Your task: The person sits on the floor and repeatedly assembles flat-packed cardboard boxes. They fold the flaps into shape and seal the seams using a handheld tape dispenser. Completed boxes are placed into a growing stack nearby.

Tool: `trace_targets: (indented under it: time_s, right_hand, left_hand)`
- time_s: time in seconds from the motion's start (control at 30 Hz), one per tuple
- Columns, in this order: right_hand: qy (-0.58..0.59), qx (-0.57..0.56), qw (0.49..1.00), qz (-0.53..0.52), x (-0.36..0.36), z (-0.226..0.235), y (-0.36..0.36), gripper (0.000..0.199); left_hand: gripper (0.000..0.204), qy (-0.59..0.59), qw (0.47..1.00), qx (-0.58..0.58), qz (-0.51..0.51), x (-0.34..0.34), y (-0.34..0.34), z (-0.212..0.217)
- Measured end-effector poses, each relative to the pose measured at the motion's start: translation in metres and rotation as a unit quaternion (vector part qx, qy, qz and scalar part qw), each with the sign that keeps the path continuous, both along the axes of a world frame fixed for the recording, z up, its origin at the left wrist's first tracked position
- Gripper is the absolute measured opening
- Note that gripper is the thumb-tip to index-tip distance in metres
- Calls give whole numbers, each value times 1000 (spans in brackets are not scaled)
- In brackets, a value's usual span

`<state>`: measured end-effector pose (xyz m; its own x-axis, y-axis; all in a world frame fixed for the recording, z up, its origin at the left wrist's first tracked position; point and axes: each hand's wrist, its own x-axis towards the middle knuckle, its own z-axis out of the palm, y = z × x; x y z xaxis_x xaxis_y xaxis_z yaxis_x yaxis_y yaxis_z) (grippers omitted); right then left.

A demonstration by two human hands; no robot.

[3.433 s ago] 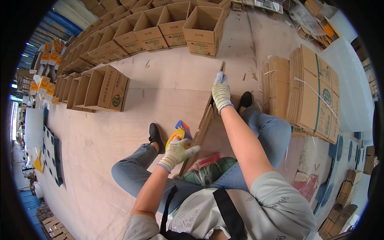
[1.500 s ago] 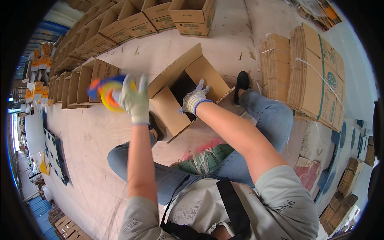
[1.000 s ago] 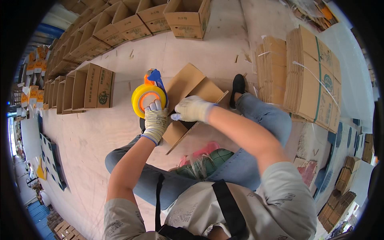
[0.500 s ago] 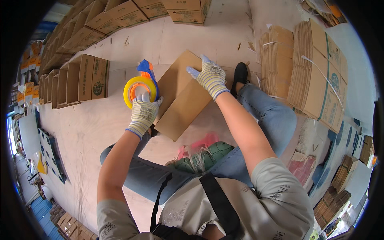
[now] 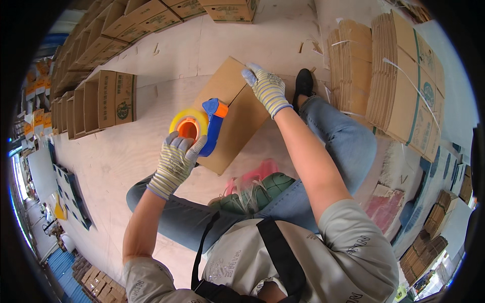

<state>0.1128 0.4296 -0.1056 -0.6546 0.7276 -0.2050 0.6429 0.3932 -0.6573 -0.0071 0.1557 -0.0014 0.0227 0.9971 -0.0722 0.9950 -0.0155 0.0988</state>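
Note:
A brown cardboard box [image 5: 235,129] with closed flaps and a seam along its top lies tilted in front of me, between my legs. My left hand [image 5: 177,160], in a striped knit glove, grips a blue and orange tape dispenser [image 5: 215,126] loaded with a wide yellowish roll. The dispenser is over the left side of the box, its orange-tipped head near the seam. At the far right edge of the box is my gloved right hand [image 5: 268,90], thumb and fingers bent over that edge. The palm side of both hands is hidden.
Open cartons [image 5: 96,103] stand in a row at the left, with more cartons [image 5: 146,22] at the back. Strapped stacks of flat cardboard [image 5: 399,81] are on the right. A green bundle [image 5: 252,194] and pink plastic [image 5: 260,169] lie between my legs.
My left hand has brought the tape dispenser right, over the box, and turned it so its head points right. My right hand has shifted slightly left along the box edge, fingers drawn closer together.

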Motion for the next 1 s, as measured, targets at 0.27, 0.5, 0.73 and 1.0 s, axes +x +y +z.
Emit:
trace_targets:
  time_s: [0.27, 0.5, 0.73, 1.0]
  right_hand:
    - [-32, 8, 999, -21, -4, -2, 1, 43]
    - [-29, -2, 999, -32, -2, -7, 3, 45]
    - [-27, -30, 999, -22, -5, -3, 2, 49]
    - [73, -136, 988, -14, -25, 45, -46, 52]
  left_hand:
    - [55, -5, 922, 11, 387, 58, 26, -42]
    - [39, -628, 537, 248, 505, 38, 11, -1]
    - [39, -625, 600, 156, 474, 4, -4, -36]
    - [46, -558, 692, 150, 433, -1, -13, -50]
